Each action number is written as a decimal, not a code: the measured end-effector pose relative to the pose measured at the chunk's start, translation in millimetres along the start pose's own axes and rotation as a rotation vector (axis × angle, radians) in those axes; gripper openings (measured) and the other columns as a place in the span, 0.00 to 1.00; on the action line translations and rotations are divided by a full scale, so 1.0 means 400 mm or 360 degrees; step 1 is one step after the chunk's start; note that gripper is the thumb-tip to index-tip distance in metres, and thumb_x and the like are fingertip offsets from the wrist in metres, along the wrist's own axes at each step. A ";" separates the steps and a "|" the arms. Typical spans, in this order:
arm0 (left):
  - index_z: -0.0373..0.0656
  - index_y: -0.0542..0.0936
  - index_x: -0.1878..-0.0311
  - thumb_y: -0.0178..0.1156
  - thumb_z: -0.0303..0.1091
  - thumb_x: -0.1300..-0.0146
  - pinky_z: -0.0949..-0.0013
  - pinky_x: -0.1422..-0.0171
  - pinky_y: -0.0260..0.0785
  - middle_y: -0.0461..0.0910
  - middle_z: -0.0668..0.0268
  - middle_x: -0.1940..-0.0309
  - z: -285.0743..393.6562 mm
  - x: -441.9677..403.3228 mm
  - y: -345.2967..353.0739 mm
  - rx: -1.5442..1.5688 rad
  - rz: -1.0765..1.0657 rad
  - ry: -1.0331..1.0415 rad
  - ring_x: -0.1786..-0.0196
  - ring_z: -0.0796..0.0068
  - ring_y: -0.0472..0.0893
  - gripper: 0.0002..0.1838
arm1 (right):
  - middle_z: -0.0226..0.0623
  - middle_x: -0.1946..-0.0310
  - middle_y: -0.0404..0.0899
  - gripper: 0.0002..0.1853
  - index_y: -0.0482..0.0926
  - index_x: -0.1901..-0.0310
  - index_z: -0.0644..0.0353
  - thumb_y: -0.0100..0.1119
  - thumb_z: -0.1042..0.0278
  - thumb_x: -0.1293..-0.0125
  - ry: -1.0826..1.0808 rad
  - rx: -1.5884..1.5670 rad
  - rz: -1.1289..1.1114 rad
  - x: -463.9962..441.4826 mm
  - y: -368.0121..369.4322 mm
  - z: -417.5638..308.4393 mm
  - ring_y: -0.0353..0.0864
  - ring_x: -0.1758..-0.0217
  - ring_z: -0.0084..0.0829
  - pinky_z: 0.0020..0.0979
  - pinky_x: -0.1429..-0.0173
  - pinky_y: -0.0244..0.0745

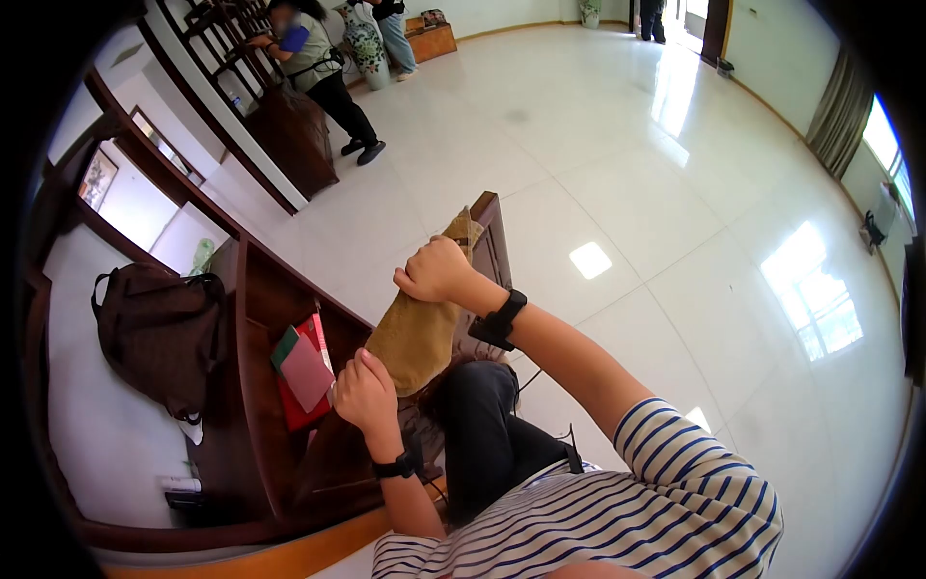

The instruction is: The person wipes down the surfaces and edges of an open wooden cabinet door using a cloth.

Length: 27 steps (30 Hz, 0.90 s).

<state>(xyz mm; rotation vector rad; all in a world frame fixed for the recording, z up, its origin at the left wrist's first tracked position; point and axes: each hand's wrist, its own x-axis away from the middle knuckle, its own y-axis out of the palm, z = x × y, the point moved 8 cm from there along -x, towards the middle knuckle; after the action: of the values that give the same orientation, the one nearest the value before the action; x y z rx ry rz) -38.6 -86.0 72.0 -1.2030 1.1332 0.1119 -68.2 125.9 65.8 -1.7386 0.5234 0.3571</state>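
A tan cloth [415, 336] is stretched between my two hands in front of the dark wooden cabinet. My left hand [367, 391] is closed on its lower left end, beside the open shelf. Farther up and to the right, my right hand [437, 271] grips the cloth near its upper end, with the fingers curled over it. The cloth's top tip lies against a dark wooden panel [495, 241]. Both wrists wear black bands.
An open cabinet shelf [280, 386] holds red, pink and green books [307, 374]. A dark backpack [162, 338] lies at the left. A person [323, 72] stands at a wooden shelf unit, near a tall floral vase [364, 46]. Other people are farther back.
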 end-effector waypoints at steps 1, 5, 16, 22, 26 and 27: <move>0.43 0.81 0.68 0.50 0.36 0.28 0.58 0.67 0.69 0.79 0.64 0.75 0.000 0.001 0.000 -0.0017 0.0007 0.0011 0.72 0.60 0.78 0.15 | 0.43 0.88 0.76 0.27 0.78 0.88 0.58 0.45 0.51 0.37 0.0004 -0.0019 0.0048 0.002 -0.003 -0.002 0.73 0.84 0.47 0.43 0.64 0.70; 0.44 0.82 0.68 0.50 0.36 0.28 0.59 0.67 0.69 0.78 0.64 0.76 0.006 -0.005 -0.007 -0.0065 0.0027 0.0022 0.73 0.60 0.78 0.14 | 0.42 0.89 0.75 0.27 0.76 0.90 0.58 0.45 0.53 0.37 -0.0008 -0.0043 0.0174 0.003 -0.018 -0.001 0.72 0.84 0.46 0.42 0.63 0.69; 0.44 0.80 0.72 0.52 0.36 0.30 0.58 0.69 0.67 0.75 0.64 0.78 0.013 -0.004 -0.010 -0.0094 0.0130 0.0010 0.74 0.60 0.76 0.14 | 0.42 0.90 0.73 0.25 0.71 0.92 0.59 0.49 0.57 0.39 -0.0031 -0.0130 0.0413 0.019 -0.050 -0.006 0.71 0.84 0.46 0.40 0.62 0.70; 0.44 0.79 0.73 0.53 0.37 0.31 0.58 0.70 0.66 0.74 0.65 0.79 0.019 -0.009 -0.019 -0.0092 0.0197 0.0014 0.75 0.60 0.76 0.14 | 0.41 0.89 0.73 0.24 0.71 0.91 0.61 0.49 0.59 0.39 -0.0067 -0.0209 0.0523 0.026 -0.061 -0.005 0.72 0.82 0.45 0.40 0.59 0.72; 0.45 0.79 0.74 0.53 0.37 0.31 0.59 0.70 0.66 0.74 0.65 0.79 0.020 -0.006 -0.017 -0.0102 0.0187 0.0009 0.75 0.61 0.76 0.14 | 0.40 0.85 0.77 0.23 0.75 0.87 0.61 0.49 0.58 0.37 -0.0051 -0.0181 0.0396 0.027 -0.062 -0.007 0.77 0.76 0.44 0.40 0.58 0.73; 0.45 0.79 0.74 0.53 0.37 0.31 0.59 0.70 0.66 0.74 0.65 0.79 0.021 -0.003 -0.022 -0.0096 0.0188 0.0013 0.75 0.61 0.76 0.14 | 0.40 0.85 0.77 0.23 0.75 0.87 0.61 0.49 0.58 0.37 -0.0047 -0.0175 0.0397 0.031 -0.061 -0.008 0.77 0.76 0.44 0.40 0.58 0.73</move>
<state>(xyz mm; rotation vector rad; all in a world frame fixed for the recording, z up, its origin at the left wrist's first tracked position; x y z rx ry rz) -28.7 -82.7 78.2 -1.1900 1.2152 0.2329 -44.9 125.2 80.6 -1.7745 0.7132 0.5967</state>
